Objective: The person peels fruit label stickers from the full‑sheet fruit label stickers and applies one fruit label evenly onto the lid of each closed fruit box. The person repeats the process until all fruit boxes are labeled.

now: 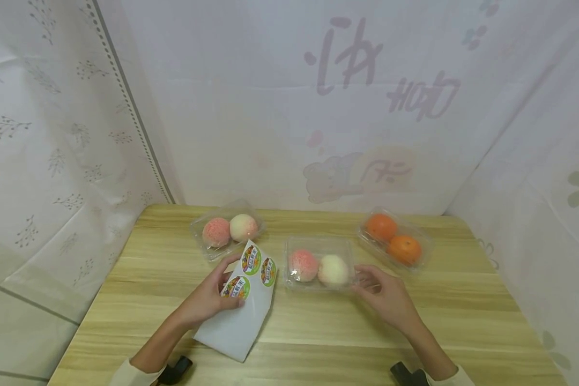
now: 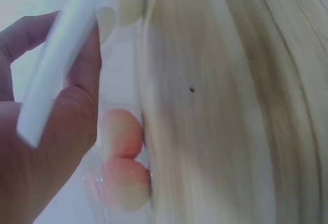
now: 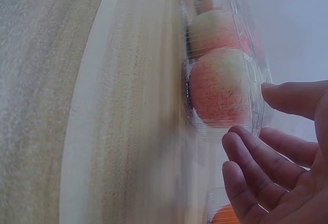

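Observation:
My left hand point(image 1: 211, 297) holds a white sheet of round fruit stickers point(image 1: 243, 316), with the thumb on its face and the fingers behind. The sheet point(image 2: 56, 60) appears nearly edge-on in the left wrist view. Before me is a closed clear plastic box point(image 1: 318, 241) with two peaches, one pink point(image 1: 303, 265) and one pale point(image 1: 333, 269). My right hand point(image 1: 388, 295) is at the box's right end, fingers loosely extended. In the right wrist view the thumb point(image 3: 287, 98) meets the lid's edge and the fingertips lie close to the end wall; firm contact there is unclear.
Behind the sticker sheet, a second clear box point(image 1: 200, 228) holds two peaches. A third clear box point(image 1: 422, 236) with two oranges point(image 1: 404, 249) stands at the back right. The wooden table point(image 1: 347, 343) meets a printed curtain point(image 1: 251, 134) at its back edge.

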A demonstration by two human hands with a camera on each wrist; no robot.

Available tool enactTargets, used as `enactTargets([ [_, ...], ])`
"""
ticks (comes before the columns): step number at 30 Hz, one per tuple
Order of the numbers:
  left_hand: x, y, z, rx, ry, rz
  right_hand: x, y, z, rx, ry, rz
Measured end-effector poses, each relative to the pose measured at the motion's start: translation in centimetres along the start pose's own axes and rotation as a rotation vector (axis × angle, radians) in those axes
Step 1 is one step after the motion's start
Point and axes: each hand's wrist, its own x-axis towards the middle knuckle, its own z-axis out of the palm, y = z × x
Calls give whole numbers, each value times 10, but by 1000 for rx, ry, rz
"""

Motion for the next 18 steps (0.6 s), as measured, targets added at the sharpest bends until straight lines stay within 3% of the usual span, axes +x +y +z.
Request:
enactTargets([
  [12, -2, 20, 21, -206, -108, 56, 5, -4, -6, -54, -36, 28],
  [18, -1, 27, 34, -270, -157, 73, 12, -18, -13, -90, 19, 40],
])
